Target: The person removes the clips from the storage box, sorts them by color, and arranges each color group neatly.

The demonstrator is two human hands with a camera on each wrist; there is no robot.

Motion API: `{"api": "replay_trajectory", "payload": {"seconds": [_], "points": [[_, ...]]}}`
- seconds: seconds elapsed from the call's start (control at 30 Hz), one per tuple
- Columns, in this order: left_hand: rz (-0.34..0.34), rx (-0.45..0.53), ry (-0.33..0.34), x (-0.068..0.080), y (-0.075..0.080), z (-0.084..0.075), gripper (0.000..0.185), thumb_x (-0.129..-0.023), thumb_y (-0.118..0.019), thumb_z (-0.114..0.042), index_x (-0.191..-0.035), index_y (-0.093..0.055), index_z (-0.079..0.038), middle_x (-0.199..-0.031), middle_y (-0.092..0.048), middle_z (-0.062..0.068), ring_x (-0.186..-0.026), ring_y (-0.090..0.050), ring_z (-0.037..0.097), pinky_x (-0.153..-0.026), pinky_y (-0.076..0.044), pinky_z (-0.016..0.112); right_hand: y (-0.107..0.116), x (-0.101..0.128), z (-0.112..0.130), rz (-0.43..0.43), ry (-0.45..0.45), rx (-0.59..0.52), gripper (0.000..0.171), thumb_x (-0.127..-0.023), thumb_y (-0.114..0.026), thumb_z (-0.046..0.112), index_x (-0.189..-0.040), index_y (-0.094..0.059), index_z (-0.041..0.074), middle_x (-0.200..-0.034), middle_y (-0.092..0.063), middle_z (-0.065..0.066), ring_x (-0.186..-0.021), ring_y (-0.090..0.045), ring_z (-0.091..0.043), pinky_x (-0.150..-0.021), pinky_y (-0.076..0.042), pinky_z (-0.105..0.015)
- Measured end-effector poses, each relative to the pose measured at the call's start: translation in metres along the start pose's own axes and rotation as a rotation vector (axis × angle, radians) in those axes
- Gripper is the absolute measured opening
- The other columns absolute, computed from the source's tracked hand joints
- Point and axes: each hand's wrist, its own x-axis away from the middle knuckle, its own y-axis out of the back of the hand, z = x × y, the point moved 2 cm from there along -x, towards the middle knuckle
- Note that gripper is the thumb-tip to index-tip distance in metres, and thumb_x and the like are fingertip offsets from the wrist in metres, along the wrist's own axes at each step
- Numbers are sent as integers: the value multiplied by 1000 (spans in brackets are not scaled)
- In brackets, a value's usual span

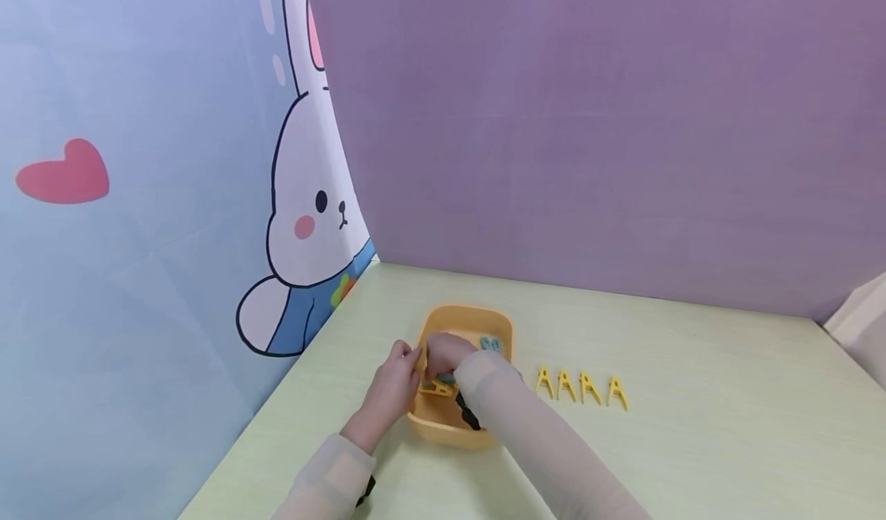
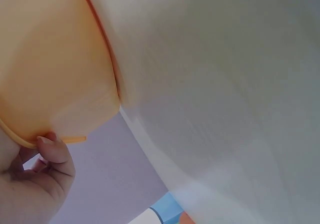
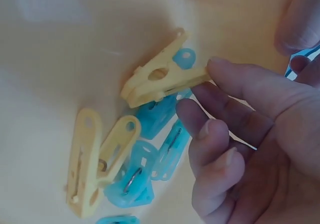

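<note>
My left hand (image 1: 393, 388) pinches the left rim of a light orange plastic bin (image 1: 453, 435); in the left wrist view, thumb and fingers of that hand (image 2: 47, 176) hold the rim. Inside the bin is my right hand (image 1: 445, 353). The right wrist view has its thumb and fingers pinching one leg of a yellow clothespin (image 3: 157, 76), over some blue clothespins (image 3: 132, 184). Beside these lies another yellow clothespin (image 3: 82, 164). From the head camera, the right hand and sleeve hide part of the bin's inside.
Several yellow clothespins (image 1: 587, 388) stand in a row on the pale table (image 1: 727, 428), right of the bin. A blue clothespin (image 1: 491, 344) lies at the bin's far right. A purple wall (image 1: 595, 135) rises behind, and a printed rabbit panel (image 1: 311, 205) at left.
</note>
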Motion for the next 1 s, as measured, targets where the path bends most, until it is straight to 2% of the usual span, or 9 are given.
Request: {"api": "replay_trajectory", "payload": {"seconds": [0.27,0.53,0.57,0.7,0.8,1.0], "points": [[-15,-2,-13,-2,-2,0,37,-82,-59,4,-119,-56,11,-93,-40,7,-60,-44,12,-49,-40,21,3,-1,-9,-39,8,-10,30,-76,-67,4,-52,-48,9,-43,-35,2,-37,-29,-10,-39,-25,-23],[-6,5,1,-3,-2,1,38,-83,-58,4,-120,-54,11,-95,-41,7,-60,-44,11,-49,-39,20,13,3,-15,-88,28,-94,42,-76,-65,4,-45,-36,13,-42,-30,4,-38,-27,-10,-38,-26,-23],[-1,8,6,-3,-1,1,38,-83,-58,4,-120,-54,11,-95,-41,7,-60,-43,11,-49,-39,20,15,4,-16,-96,29,-105,42,-76,-64,4,-45,-37,12,-42,-30,3,-37,-26,-10,-38,-25,-23],[23,19,28,-2,-1,0,39,-83,-57,4,-122,-53,10,-96,-41,7,-58,-42,10,-48,-38,19,20,7,-20,-104,25,-126,35,-79,-62,8,-48,-47,9,-49,-47,-1,-40,-30,-10,-39,-28,-22],[36,18,44,-3,-2,1,40,-84,-57,4,-123,-52,9,-97,-41,6,-58,-42,9,-48,-38,19,26,12,-22,-101,31,-148,24,-81,-62,10,-58,-58,6,-63,-59,-4,-47,-40,-11,-43,-34,-23],[21,19,39,-4,0,2,40,-83,-57,5,-122,-53,9,-97,-42,7,-60,-44,11,-49,-38,20,36,23,-23,-120,53,-158,14,-80,-64,11,-67,-64,6,-67,-60,-3,-57,-51,-16,-52,-43,-28]]}}
